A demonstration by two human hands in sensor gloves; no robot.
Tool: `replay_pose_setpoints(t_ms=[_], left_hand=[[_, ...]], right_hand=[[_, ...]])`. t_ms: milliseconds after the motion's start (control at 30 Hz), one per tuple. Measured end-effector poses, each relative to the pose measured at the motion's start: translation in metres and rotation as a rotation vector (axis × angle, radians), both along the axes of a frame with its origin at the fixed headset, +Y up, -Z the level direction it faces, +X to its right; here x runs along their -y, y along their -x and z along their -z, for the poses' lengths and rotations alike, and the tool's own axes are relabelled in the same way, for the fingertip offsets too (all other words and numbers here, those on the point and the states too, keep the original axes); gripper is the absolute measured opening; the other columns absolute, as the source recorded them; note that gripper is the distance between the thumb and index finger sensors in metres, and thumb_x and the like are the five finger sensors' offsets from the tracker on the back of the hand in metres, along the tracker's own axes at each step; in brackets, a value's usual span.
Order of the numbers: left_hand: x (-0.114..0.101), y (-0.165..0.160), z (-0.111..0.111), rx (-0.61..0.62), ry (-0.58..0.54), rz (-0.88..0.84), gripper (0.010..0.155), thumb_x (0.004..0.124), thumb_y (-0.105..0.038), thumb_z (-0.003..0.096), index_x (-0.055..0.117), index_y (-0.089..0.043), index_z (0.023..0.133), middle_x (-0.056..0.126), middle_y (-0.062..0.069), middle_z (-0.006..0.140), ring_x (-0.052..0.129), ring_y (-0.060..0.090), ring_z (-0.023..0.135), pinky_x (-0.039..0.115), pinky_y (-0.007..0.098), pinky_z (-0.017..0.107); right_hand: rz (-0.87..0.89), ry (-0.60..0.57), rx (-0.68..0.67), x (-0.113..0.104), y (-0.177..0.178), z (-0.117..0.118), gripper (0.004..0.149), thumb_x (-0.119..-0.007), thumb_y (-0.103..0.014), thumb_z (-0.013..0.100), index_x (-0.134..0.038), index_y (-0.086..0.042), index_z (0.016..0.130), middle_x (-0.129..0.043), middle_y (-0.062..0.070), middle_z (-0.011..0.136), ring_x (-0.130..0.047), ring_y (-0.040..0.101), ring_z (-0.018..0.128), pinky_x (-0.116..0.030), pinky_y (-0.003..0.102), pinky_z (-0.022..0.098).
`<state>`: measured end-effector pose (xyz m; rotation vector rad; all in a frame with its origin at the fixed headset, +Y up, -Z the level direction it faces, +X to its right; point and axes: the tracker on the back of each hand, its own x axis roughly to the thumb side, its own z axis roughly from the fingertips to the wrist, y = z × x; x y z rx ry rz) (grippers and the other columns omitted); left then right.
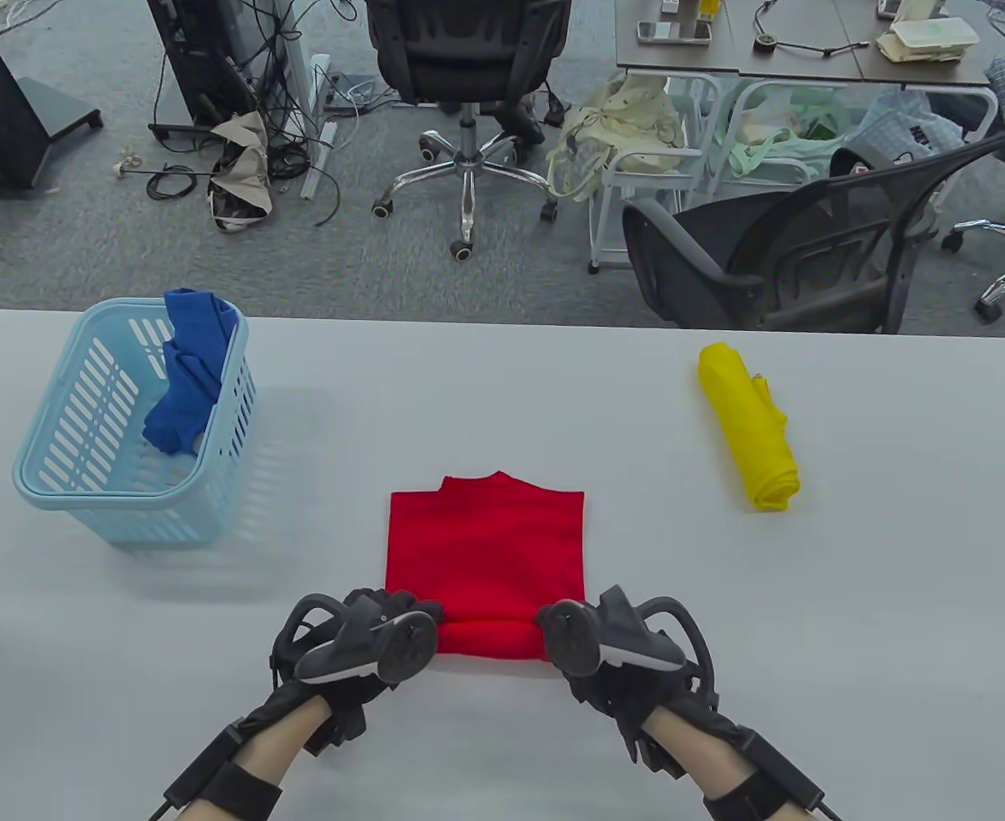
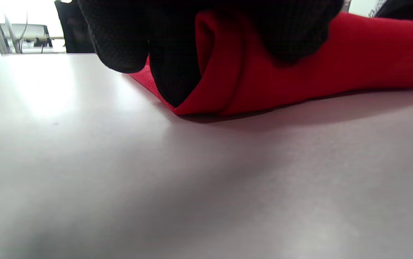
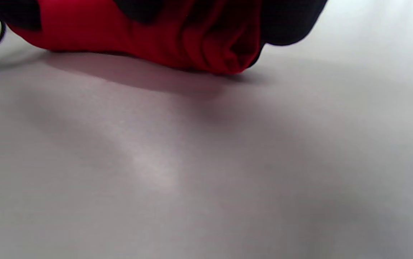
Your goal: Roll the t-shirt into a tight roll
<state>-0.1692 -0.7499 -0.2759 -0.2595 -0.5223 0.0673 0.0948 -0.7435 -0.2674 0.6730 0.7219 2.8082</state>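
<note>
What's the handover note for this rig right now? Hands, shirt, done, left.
Left hand: grips the left end of the red shirt roll, fingers curled round it in the left wrist view.
Right hand: grips the right end the same way.
Shirt: folded into a narrow panel at the table's near middle, collar pointing away. The near edge is rolled up a little; the rest lies flat.
Elsewhere: yellow roll on the right, blue cloth in the basket on the left.
Done: fold, roll started.
Left: roll away towards the collar, probably keeping both ends tight and even.
</note>
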Motion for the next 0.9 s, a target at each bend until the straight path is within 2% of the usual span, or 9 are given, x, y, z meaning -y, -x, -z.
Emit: replay_pose_setpoints(t_ms=[67,167,267,333,467,567,633,767,900], left_hand=[[0.001,0.008,0.003,-0.024,0.094,-0.095,0.049,0.066,-0.041,0.0528,0.075,-0.024,0.097,0.097,0.000,0.081,0.101,0.018,0.064,0.078,0.050,0.066],[0.005,0.012,0.006,-0.059,0.136,-0.151,0.050,0.063,-0.046,0.0534,0.078,-0.022,0.094,0.100,-0.001,0.074,0.102,0.018,0.057,0.078,0.051,0.065],[0.008,0.013,0.008,-0.099,-0.027,0.045,0.057,0.055,-0.056,0.0517,0.080,-0.024,0.092,0.098,-0.004,0.066,0.100,0.019,0.056,0.074,0.053,0.068],[0.009,0.016,0.010,-0.138,-0.076,0.124,0.057,0.053,-0.057,0.0518,0.078,-0.026,0.093,0.097,-0.005,0.068,0.099,0.019,0.059,0.073,0.053,0.068],[0.001,0.014,0.005,-0.183,-0.132,0.131,0.059,0.059,-0.054,0.0523,0.066,-0.024,0.103,0.087,0.003,0.089,0.091,0.027,0.075,0.066,0.058,0.072],[-0.014,-0.005,-0.014,-0.099,-0.316,0.216,0.061,0.066,-0.051,0.0518,0.059,-0.026,0.107,0.082,0.002,0.095,0.090,0.022,0.077,0.069,0.054,0.071],[-0.016,-0.019,-0.027,-0.045,-0.352,0.235,0.062,0.067,-0.051,0.0511,0.058,-0.027,0.108,0.082,0.001,0.096,0.090,0.020,0.076,0.072,0.052,0.070],[0.004,-0.038,-0.035,0.085,-0.257,0.343,0.065,0.069,-0.051,0.0498,0.054,-0.031,0.110,0.071,0.007,0.111,0.084,0.028,0.090,0.070,0.053,0.072],[0.012,-0.037,-0.031,0.128,-0.243,0.364,0.069,0.068,-0.052,0.0498,0.047,-0.029,0.112,0.069,0.005,0.111,0.081,0.026,0.092,0.070,0.051,0.073]], right_hand=[[0.107,0.111,0.048,0.001,-0.008,0.001,0.052,-0.056,-0.032,0.065,-0.050,-0.016,0.114,-0.070,0.014,0.104,-0.086,0.031,0.080,-0.071,0.048,0.059],[0.054,0.072,0.087,0.004,-0.010,0.001,0.052,-0.052,-0.033,0.066,-0.047,-0.017,0.115,-0.070,0.011,0.102,-0.087,0.029,0.077,-0.072,0.046,0.058],[-0.119,-0.082,0.158,0.006,-0.009,0.001,0.061,-0.054,-0.044,0.067,-0.038,-0.015,0.117,-0.062,0.012,0.106,-0.086,0.026,0.078,-0.072,0.044,0.058],[-0.144,-0.092,0.190,0.007,-0.011,0.003,0.065,-0.054,-0.049,0.066,-0.035,-0.014,0.118,-0.060,0.013,0.107,-0.086,0.025,0.077,-0.072,0.044,0.058],[-0.135,-0.067,0.230,0.010,-0.016,0.006,0.070,-0.054,-0.054,0.066,-0.034,-0.011,0.118,-0.059,0.015,0.107,-0.085,0.024,0.076,-0.072,0.044,0.058],[-0.147,-0.076,0.249,0.010,-0.018,0.007,0.072,-0.054,-0.056,0.065,-0.035,-0.011,0.118,-0.060,0.015,0.107,-0.086,0.023,0.075,-0.072,0.044,0.058],[-0.160,-0.086,0.253,0.009,-0.017,0.006,0.072,-0.054,-0.057,0.064,-0.036,-0.011,0.118,-0.060,0.015,0.107,-0.086,0.023,0.075,-0.072,0.044,0.057],[-0.209,-0.119,0.258,0.006,-0.015,0.004,0.074,-0.053,-0.058,0.063,-0.037,-0.011,0.118,-0.061,0.017,0.107,-0.086,0.026,0.076,-0.072,0.046,0.057],[-0.266,-0.149,0.267,-0.001,-0.016,0.002,0.074,-0.054,-0.059,0.062,-0.038,-0.014,0.119,-0.057,0.020,0.111,-0.083,0.032,0.083,-0.070,0.050,0.060]])
